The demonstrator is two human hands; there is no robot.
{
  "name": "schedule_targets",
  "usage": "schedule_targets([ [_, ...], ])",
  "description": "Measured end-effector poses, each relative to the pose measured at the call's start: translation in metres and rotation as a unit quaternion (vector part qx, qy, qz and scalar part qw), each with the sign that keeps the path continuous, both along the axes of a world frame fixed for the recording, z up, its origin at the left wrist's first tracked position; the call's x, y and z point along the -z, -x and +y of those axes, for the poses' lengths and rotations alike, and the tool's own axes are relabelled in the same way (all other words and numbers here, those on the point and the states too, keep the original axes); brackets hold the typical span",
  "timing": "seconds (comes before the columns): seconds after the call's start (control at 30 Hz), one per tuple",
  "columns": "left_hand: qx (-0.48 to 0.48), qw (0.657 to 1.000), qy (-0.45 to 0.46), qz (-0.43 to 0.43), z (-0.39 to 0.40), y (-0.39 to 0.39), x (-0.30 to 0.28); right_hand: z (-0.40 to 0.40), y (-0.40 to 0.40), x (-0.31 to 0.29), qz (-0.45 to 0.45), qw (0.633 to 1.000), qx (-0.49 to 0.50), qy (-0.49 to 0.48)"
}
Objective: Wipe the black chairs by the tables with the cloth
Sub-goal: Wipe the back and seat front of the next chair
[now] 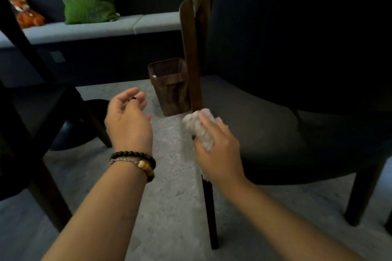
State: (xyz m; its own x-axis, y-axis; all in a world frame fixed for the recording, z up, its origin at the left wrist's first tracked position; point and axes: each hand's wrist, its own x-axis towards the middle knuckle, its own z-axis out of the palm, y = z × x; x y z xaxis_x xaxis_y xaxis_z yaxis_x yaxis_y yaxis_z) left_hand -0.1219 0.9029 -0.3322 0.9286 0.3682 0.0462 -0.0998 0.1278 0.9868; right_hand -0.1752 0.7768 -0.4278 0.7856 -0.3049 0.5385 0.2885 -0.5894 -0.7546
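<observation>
Far left: another dark chair (31, 125), untouched. Left hand (129, 121) hovers free over the floor (169, 176), grip released, fingers loosely curled, holding nothing. Right hand (218, 152) is clenched on the white cloth (201, 127), pressed against the front leg post (194, 59) of the black chair (297, 112). Post's long axis runs vertical, so strokes likely go up or down it; seat lies right of the cloth.

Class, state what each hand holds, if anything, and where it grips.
The right hand holds the white cloth, bunched under its fingers against the chair leg. The left hand holds nothing.
</observation>
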Motion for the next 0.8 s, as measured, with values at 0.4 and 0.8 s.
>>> schedule_targets([
  [0.4,-0.01,0.994,0.107,0.012,0.002,-0.028,-0.011,0.015,-0.068,-0.089,0.174,0.544,0.045,0.82],
  [0.8,0.055,0.98,0.181,0.06,-0.018,-0.044,-0.002,0.02,-0.086,-0.127,0.158,0.599,0.087,0.78],
])
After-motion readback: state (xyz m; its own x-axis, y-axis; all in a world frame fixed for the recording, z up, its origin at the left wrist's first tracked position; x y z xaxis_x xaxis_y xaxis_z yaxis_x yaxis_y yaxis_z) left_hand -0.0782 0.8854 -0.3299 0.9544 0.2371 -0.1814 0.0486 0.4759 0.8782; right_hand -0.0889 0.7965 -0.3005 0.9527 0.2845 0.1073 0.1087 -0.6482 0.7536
